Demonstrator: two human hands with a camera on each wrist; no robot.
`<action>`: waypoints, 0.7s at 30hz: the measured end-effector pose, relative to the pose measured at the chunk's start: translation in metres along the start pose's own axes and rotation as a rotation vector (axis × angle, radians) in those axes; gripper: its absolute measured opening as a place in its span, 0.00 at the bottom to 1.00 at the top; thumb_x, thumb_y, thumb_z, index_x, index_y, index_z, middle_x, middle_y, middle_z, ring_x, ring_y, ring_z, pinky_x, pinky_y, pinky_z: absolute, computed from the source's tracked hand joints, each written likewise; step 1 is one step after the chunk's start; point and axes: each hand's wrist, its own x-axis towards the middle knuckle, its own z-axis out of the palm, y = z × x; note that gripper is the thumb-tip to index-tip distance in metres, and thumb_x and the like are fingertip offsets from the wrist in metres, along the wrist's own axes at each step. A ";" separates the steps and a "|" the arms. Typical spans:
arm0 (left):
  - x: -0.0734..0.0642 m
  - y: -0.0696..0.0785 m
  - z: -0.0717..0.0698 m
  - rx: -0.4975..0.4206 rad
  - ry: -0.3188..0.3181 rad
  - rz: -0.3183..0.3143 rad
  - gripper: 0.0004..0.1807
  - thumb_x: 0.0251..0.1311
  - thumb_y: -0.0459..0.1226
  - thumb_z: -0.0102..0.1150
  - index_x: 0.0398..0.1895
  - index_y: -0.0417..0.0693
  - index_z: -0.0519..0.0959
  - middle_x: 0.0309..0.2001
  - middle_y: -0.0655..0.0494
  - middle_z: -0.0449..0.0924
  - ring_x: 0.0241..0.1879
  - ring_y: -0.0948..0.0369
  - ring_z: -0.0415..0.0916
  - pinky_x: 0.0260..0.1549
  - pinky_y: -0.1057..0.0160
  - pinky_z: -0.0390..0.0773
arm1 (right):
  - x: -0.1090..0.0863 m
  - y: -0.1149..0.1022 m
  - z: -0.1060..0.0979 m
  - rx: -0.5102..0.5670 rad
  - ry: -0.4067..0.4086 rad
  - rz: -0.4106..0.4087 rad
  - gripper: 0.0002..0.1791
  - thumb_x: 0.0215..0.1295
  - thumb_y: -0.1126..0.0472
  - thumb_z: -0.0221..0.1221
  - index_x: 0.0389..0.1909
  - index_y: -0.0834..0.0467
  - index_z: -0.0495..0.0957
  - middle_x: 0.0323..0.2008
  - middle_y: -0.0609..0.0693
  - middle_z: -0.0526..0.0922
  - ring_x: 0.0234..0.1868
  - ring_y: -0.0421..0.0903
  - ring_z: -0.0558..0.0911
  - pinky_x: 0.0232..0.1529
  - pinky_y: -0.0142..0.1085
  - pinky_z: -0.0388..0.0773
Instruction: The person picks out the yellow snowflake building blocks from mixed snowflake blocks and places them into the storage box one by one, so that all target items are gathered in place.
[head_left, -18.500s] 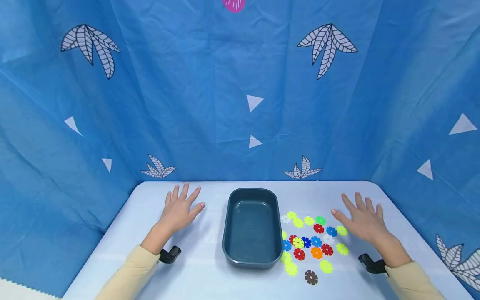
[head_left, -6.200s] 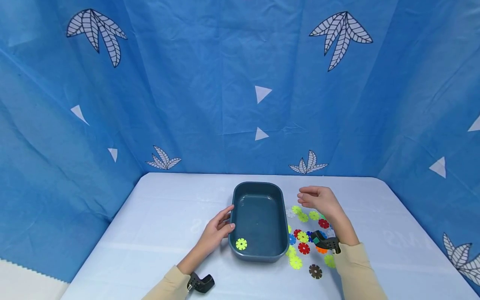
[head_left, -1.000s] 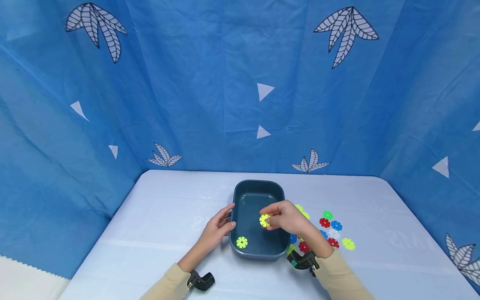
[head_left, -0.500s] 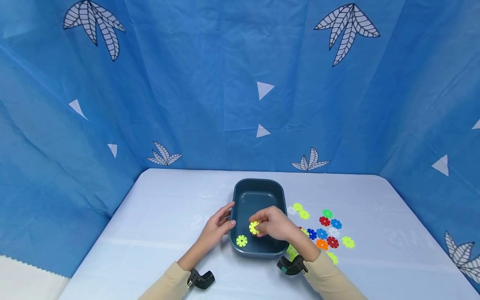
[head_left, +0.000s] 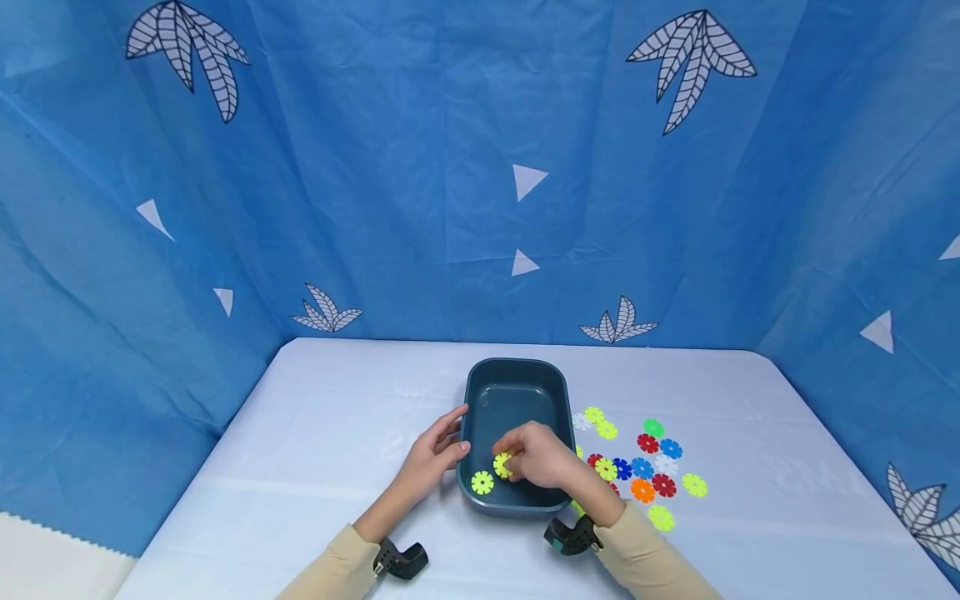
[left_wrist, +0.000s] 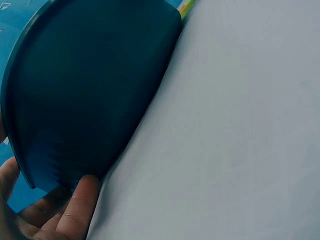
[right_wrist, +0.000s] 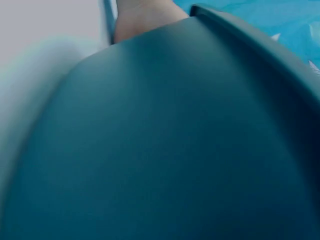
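beige sleeves (head_left: 326, 571) meet black wrist cameras (head_left: 405, 562), one teal-marked.

Yellow slotted disc held inside dark blue-green tray.
Tray (head_left: 517, 404): deep, rounded rectangle, upright, long sides running away from viewer; fingers of left hand (head_left: 433, 450) rest against its left wall. Held disc (head_left: 499, 467): flower-like, notched rim, pinched by right hand (head_left: 538, 454) over near half of tray, partly covered by fingers; contact with floor unclear. Second yellow disc (head_left: 482, 482): flat in near left corner, just beside the first. Loose discs (head_left: 642, 490): scattered right of tray, mixed colours, some overlapping.
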 end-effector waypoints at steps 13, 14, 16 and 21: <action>-0.001 -0.001 0.000 0.007 -0.008 0.004 0.32 0.72 0.38 0.56 0.78 0.56 0.64 0.71 0.34 0.68 0.68 0.38 0.72 0.50 0.55 0.88 | 0.000 0.003 0.006 -0.112 0.045 -0.021 0.10 0.62 0.73 0.65 0.44 0.64 0.88 0.39 0.56 0.90 0.32 0.42 0.84 0.35 0.37 0.88; 0.000 -0.001 0.000 0.007 -0.008 0.005 0.32 0.72 0.39 0.56 0.78 0.56 0.63 0.71 0.34 0.68 0.67 0.37 0.72 0.49 0.55 0.88 | 0.000 0.003 0.006 -0.124 0.052 -0.023 0.10 0.62 0.73 0.65 0.43 0.64 0.88 0.38 0.55 0.90 0.32 0.42 0.84 0.35 0.37 0.88; 0.000 -0.001 0.000 0.009 -0.009 0.013 0.32 0.72 0.39 0.56 0.78 0.54 0.63 0.71 0.33 0.68 0.67 0.37 0.72 0.49 0.55 0.89 | 0.000 0.003 0.006 -0.152 0.065 -0.027 0.10 0.61 0.73 0.66 0.42 0.63 0.89 0.38 0.55 0.90 0.34 0.43 0.84 0.37 0.38 0.89; 0.000 -0.001 0.000 0.005 -0.006 0.007 0.32 0.72 0.39 0.57 0.78 0.56 0.64 0.71 0.34 0.68 0.67 0.38 0.73 0.49 0.55 0.88 | -0.001 0.002 0.007 -0.222 0.076 -0.036 0.09 0.60 0.73 0.66 0.40 0.63 0.90 0.39 0.56 0.91 0.40 0.47 0.86 0.44 0.44 0.89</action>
